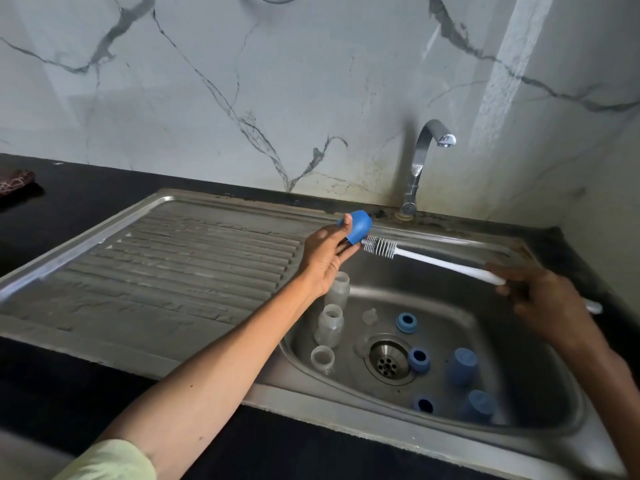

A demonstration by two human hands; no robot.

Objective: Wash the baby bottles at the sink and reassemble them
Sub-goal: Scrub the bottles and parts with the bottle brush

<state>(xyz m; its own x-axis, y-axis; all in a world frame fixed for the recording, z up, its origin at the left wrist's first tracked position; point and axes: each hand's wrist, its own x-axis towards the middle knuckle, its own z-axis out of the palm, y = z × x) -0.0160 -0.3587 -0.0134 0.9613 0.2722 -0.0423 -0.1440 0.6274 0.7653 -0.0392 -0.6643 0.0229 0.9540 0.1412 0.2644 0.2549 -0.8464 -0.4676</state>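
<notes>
My left hand [323, 258] holds a blue bottle cap [358, 227] above the sink's back left corner. My right hand [543, 303] grips the white handle of a bottle brush [381, 247], whose bristle tip sits at the cap's opening. In the steel sink basin [519, 393] lie three clear bottles [329, 329], clear teats [370, 317], three blue screw rings [418, 359] and two blue caps [462, 366].
A chrome faucet [420, 164] stands behind the basin, with no water running. The ribbed drainboard [173, 271] stretches to the left. A patterned cloth [15, 180] lies on the dark counter at far left. The drain [388, 358] is in the basin's middle.
</notes>
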